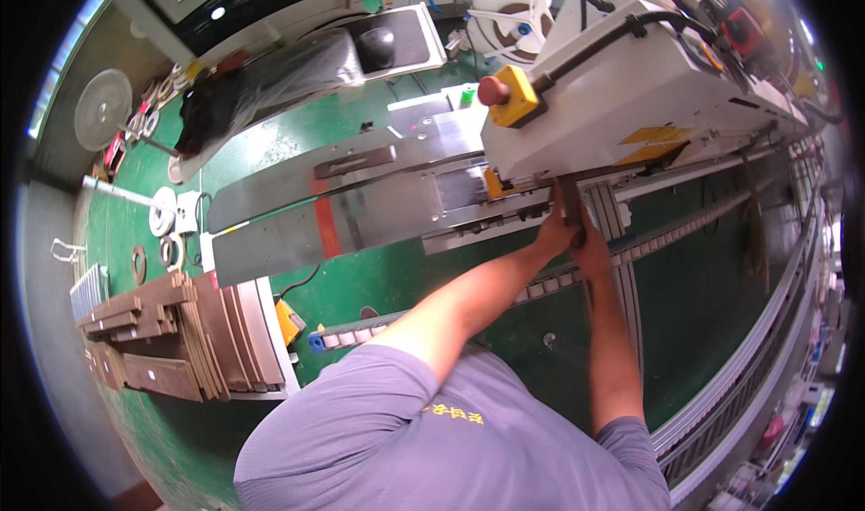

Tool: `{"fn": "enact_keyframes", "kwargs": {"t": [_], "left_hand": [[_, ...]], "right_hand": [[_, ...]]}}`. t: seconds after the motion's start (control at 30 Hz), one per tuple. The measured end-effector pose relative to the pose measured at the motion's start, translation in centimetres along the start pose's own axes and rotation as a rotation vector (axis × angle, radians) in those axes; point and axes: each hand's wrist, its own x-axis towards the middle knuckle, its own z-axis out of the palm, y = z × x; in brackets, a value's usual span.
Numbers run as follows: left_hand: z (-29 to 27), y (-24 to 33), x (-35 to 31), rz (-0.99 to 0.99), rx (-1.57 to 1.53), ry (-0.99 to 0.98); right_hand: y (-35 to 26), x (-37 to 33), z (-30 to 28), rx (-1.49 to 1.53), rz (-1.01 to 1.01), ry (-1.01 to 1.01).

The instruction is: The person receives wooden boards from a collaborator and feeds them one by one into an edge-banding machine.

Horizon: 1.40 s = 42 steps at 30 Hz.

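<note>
Both my arms reach forward to the edge of a large white machine (577, 123). My left hand (554, 232) grips a narrow dark brown board (570, 201) from its left side. On the other side of the same board, my right hand (592, 248) is closed around it. The board's far end meets the machine's feed edge, just under the white housing. How much of it lies beneath the housing is hidden. Left of my hands runs the machine's long grey metal table (279, 236), with a red stripe across it.
A yellow box with a red stop button (494, 91) juts from the housing. A rail of white rollers (550, 284) crosses below my forearms. Stacked brown boards (180, 331) stand at the left. Metal conveyor rails (739, 367) curve along the right.
</note>
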Motion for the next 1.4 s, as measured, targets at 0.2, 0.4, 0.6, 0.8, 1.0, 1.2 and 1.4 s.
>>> {"fn": "enact_keyframes", "kwargs": {"t": [0.2,0.4,0.6,0.8,1.0,1.2,1.4], "left_hand": [[-14.0,4.1,-3.7,0.112,0.387,-0.453],[-40.3,4.5,-28.0,-0.322,-0.404,-0.289],[-67.8,-8.4,-54.4,-0.188,-0.404,1.399],[-89.7,-20.0,-70.3,-0.504,0.019,2.349],[-97.9,-23.5,-75.4,-0.578,-0.236,2.339],[-88.4,-19.0,-70.5,-0.219,-0.761,1.842],[-66.0,-16.4,-61.8,-0.302,-0.801,1.247]], "right_hand": [[0.7,0.5,2.3,-0.617,-0.022,0.273],[-7.4,-8.2,12.5,-0.71,-0.073,0.0],[-28.2,-14.4,22.0,-0.574,-0.415,-0.273],[-39.1,-17.0,28.0,-0.384,-0.607,-0.549],[-38.0,-15.0,29.7,-0.299,-0.636,-0.61],[-50.1,-14.2,34.9,-0.171,-0.69,-0.766],[-64.1,-13.5,47.2,-0.111,-0.789,-0.837]]}}
